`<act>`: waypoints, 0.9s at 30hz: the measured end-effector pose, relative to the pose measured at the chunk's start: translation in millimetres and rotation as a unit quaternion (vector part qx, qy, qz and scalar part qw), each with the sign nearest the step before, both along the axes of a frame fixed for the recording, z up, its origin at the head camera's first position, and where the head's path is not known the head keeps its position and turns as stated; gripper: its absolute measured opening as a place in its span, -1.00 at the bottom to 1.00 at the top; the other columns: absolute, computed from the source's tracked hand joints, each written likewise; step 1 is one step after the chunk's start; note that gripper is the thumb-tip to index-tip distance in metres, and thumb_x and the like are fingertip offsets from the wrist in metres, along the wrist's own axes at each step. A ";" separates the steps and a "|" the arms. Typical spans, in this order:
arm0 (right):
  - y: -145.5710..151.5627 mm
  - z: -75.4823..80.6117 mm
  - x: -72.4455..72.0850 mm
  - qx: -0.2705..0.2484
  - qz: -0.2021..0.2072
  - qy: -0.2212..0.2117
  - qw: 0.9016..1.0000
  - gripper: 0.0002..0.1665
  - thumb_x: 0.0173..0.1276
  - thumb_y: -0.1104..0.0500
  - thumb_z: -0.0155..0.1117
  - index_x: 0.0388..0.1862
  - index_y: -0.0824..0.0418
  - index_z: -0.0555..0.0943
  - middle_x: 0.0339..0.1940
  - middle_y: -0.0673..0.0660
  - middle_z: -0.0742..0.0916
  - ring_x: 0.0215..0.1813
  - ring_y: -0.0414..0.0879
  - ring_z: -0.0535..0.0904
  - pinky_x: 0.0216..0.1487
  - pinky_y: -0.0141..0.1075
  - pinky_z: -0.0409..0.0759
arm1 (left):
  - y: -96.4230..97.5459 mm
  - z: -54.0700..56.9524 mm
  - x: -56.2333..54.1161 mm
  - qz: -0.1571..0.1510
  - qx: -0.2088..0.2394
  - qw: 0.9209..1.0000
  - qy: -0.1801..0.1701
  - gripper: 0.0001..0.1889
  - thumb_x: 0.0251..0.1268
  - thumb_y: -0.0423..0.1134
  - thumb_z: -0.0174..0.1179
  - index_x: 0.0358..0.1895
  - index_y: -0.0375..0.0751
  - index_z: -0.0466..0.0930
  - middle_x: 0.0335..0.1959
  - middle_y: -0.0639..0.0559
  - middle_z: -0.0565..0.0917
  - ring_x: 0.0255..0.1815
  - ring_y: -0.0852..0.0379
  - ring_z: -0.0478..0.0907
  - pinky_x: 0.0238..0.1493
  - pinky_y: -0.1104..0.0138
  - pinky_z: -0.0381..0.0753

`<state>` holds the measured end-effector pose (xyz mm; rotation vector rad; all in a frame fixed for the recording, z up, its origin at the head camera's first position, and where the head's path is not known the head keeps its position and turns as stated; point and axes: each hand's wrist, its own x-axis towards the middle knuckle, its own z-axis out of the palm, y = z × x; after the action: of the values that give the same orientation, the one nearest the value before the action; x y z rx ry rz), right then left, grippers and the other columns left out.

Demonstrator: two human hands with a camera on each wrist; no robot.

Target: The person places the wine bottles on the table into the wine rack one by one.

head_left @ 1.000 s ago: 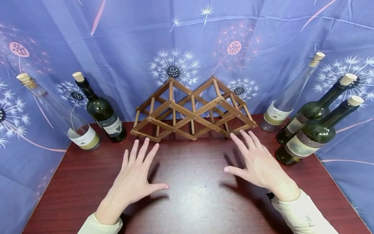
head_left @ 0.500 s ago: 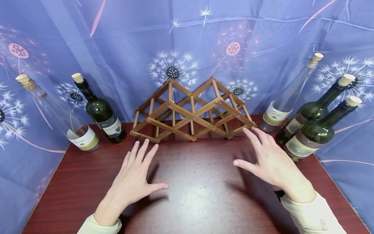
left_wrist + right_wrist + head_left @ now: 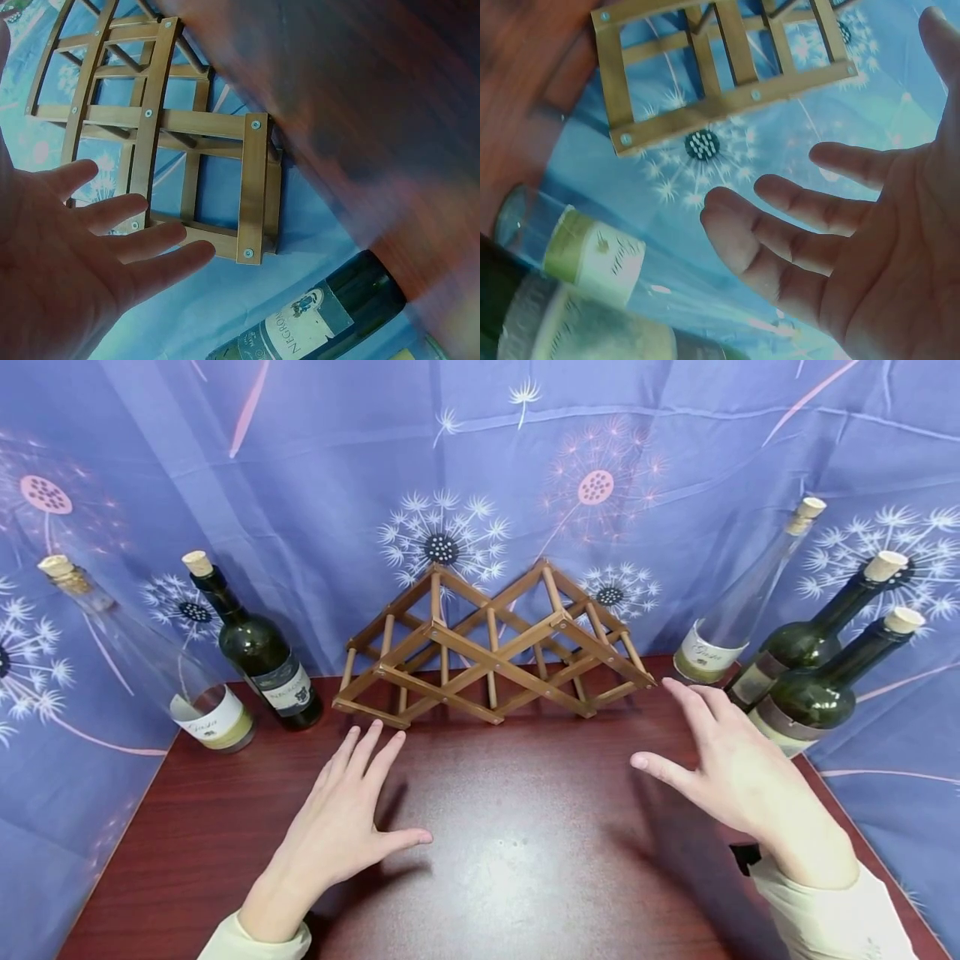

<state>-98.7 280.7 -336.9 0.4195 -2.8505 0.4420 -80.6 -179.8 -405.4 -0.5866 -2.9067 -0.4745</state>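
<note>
We start with the near green wine bottle (image 3: 813, 695), standing on its base at the right of the tabletop (image 3: 487, 793), corked neck up and long axis vertical. It lies to the right of the right hand (image 3: 738, 768), which hides its lower part in the head view; the left hand (image 3: 337, 818) is well apart from it, so we judge the right one better placed. That sideways relation seems to us the one to mind: the right fingers point far and left, past the bottle, so a grip there would call for the hand to swing right. We see both hands with fingers spread, holding nothing. Just beyond that bottle stands the far green wine bottle (image 3: 801, 647), and to its left the right-hand clear bottle (image 3: 708, 653), leaving little space among the three. The wooden wine rack (image 3: 497, 662) runs left to right at the far middle, against the dandelion-print cloth (image 3: 322, 460); the left fingertips come up to its near left corner, though we cannot tell whether they touch. Farther left we find the Negroamaro-style dark bottle (image 3: 272, 662) and the left-hand clear bottle (image 3: 216, 720). The table's right edge passes close beside the near green wine bottle, so we find more room for moving leftward, over the broad stretch of tabletop between the hands
</note>
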 end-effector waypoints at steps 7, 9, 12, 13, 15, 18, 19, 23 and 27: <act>13.2 12.3 5.2 -0.001 -0.029 -0.009 1.000 0.20 0.29 -0.39 0.50 0.68 0.18 0.25 0.40 0.45 0.47 0.33 0.48 0.48 0.17 0.43 0.43 | 0.6 2.1 -1.3 0.000 0.006 1.000 0.005 0.31 -0.05 0.56 0.45 0.74 0.07 0.07 0.72 -0.19 0.08 0.72 -0.30 -0.08 0.54 -0.28 0.18; 16.7 15.2 6.1 -0.003 -0.036 -0.010 0.999 0.17 0.30 -0.38 0.50 0.65 0.20 0.28 0.36 0.46 0.50 0.31 0.49 0.48 0.16 0.43 0.42 | 0.5 2.5 -1.7 -0.001 0.006 1.000 0.009 0.30 -0.05 0.56 0.46 0.74 0.04 0.09 0.72 -0.19 0.10 0.72 -0.29 -0.07 0.53 -0.27 0.19; 21.5 19.2 7.2 -0.008 -0.046 -0.005 0.999 0.09 0.32 -0.35 0.50 0.57 0.27 0.37 0.31 0.47 0.54 0.28 0.48 0.50 0.14 0.41 0.42 | 0.5 2.6 -2.7 -0.002 0.005 1.000 0.019 0.30 -0.06 0.55 0.46 0.71 -0.02 0.15 0.70 -0.21 0.14 0.71 -0.29 -0.04 0.52 -0.28 0.22; 23.2 20.3 7.7 -0.011 -0.051 -0.005 0.999 0.07 0.33 -0.35 0.49 0.54 0.28 0.39 0.31 0.46 0.54 0.28 0.47 0.50 0.15 0.41 0.41 | 0.4 2.6 -3.1 -0.003 0.004 1.000 0.023 0.29 -0.06 0.56 0.46 0.71 -0.04 0.16 0.70 -0.21 0.15 0.71 -0.29 -0.02 0.51 -0.28 0.23; 26.3 22.7 8.9 -0.013 -0.065 -0.009 0.998 0.02 0.34 -0.35 0.48 0.50 0.29 0.43 0.30 0.46 0.55 0.26 0.45 0.51 0.13 0.42 0.40 | 0.1 2.5 -3.9 -0.006 0.003 1.000 0.030 0.28 -0.05 0.57 0.45 0.69 -0.06 0.19 0.69 -0.22 0.18 0.70 -0.30 0.01 0.50 -0.28 0.24; 32.1 26.6 10.9 -0.013 -0.085 -0.017 0.996 -0.03 0.37 -0.36 0.45 0.43 0.31 0.47 0.27 0.46 0.56 0.21 0.44 0.53 0.08 0.43 0.40 | -0.4 2.6 -4.9 -0.010 0.004 0.999 0.036 0.27 -0.04 0.57 0.44 0.69 -0.07 0.20 0.67 -0.22 0.20 0.69 -0.30 0.04 0.50 -0.28 0.25; 34.3 28.0 11.8 -0.013 -0.092 -0.019 0.995 -0.05 0.37 -0.36 0.44 0.42 0.30 0.48 0.26 0.46 0.57 0.18 0.43 0.54 0.06 0.43 0.41 | -0.6 2.7 -5.3 -0.011 0.003 0.999 0.038 0.27 -0.04 0.57 0.44 0.69 -0.07 0.20 0.67 -0.22 0.21 0.69 -0.30 0.04 0.50 -0.28 0.25; 42.9 33.2 15.0 -0.011 -0.108 -0.013 0.994 -0.12 0.38 -0.33 0.45 0.32 0.33 0.52 0.15 0.47 0.62 0.07 0.43 0.58 -0.03 0.41 0.43 | -0.7 3.2 -6.5 -0.012 0.003 0.999 0.044 0.27 -0.04 0.55 0.45 0.68 -0.07 0.21 0.65 -0.23 0.25 0.68 -0.29 0.07 0.50 -0.28 0.25; 51.6 37.7 17.6 -0.006 -0.124 0.000 0.992 -0.17 0.37 -0.31 0.47 0.21 0.35 0.56 0.04 0.46 0.67 -0.04 0.44 0.63 -0.12 0.37 0.46 | -0.9 3.6 -7.6 -0.014 0.006 0.999 0.047 0.26 -0.04 0.54 0.47 0.68 -0.09 0.22 0.63 -0.24 0.28 0.67 -0.30 0.10 0.49 -0.27 0.27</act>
<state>-81.1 332.3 -299.2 0.0590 -2.8471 0.4106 -88.2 -180.7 -401.8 -0.6303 -2.8084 -0.4531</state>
